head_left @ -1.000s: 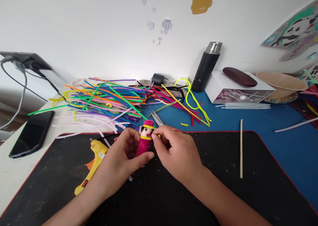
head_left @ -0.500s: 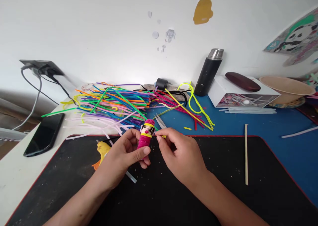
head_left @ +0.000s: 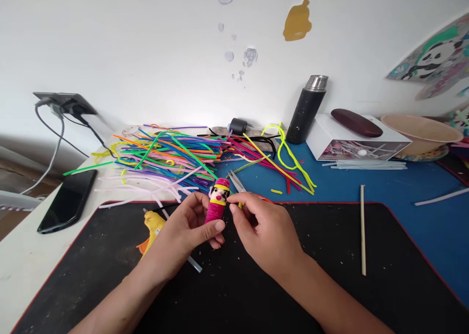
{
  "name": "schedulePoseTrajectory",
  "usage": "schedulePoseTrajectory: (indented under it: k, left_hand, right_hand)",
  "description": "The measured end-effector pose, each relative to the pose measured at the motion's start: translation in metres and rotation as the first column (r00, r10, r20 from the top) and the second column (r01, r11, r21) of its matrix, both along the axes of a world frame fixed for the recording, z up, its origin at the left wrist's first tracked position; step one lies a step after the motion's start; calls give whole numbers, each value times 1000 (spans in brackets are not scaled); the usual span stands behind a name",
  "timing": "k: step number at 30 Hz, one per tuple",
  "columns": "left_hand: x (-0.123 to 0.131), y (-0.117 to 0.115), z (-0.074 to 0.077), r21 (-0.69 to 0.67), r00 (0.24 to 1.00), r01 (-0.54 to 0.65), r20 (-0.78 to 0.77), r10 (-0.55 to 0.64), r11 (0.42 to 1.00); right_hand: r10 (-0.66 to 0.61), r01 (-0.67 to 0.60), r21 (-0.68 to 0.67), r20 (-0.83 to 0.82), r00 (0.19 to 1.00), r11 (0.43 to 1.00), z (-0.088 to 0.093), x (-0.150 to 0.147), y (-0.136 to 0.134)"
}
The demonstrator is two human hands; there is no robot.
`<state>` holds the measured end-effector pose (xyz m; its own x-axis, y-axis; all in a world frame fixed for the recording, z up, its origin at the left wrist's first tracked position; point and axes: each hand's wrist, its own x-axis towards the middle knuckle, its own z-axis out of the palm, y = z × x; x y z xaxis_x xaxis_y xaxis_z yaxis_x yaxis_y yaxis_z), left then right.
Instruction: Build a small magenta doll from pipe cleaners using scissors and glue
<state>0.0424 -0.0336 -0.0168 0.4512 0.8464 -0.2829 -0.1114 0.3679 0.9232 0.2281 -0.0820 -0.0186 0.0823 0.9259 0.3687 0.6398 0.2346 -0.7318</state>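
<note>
A small pipe-cleaner doll (head_left: 216,208) has a magenta body and hat, yellow bands, and a pale face with black patches and a pink nose. My left hand (head_left: 194,224) is closed around its lower body, holding it upright with a slight tilt. At the right side of the doll's head is my right hand (head_left: 264,226), thumb and forefinger drawn close in a pinch. Whatever lies between those fingertips is too small to make out. Just behind the right hand lie scissors (head_left: 237,181), blades showing, handles mostly covered.
A yellow glue gun (head_left: 154,225) lies partly under my left forearm on the black mat (head_left: 234,295). Many coloured pipe cleaners (head_left: 172,150) are heaped behind. A phone (head_left: 68,202) lies left; a wooden stick (head_left: 362,231), flask (head_left: 307,110) and white box (head_left: 326,141) are right.
The right fingertips have shifted slightly against the side of the doll's head. The left hand keeps its hold on the doll. The whole view has tilted a little.
</note>
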Motion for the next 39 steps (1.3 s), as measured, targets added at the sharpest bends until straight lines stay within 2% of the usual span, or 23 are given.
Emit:
schedulePoseTrajectory:
  k: [20, 31, 39]
  left_hand:
    - [-2, 0, -2, 45, 1000, 4, -26, -3, 999]
    - [-4, 1, -6, 70, 1000, -8, -12, 9, 998]
    - [-4, 1, -7, 85, 1000, -9, -26, 11, 996]
  right_hand:
    - [19, -19, 0, -43, 999, 1000, -2, -1, 1]
    - [12, -12, -1, -59, 998, 1000, 5, 0, 0]
    - [37, -35, 38, -51, 998, 999, 2, -1, 1]
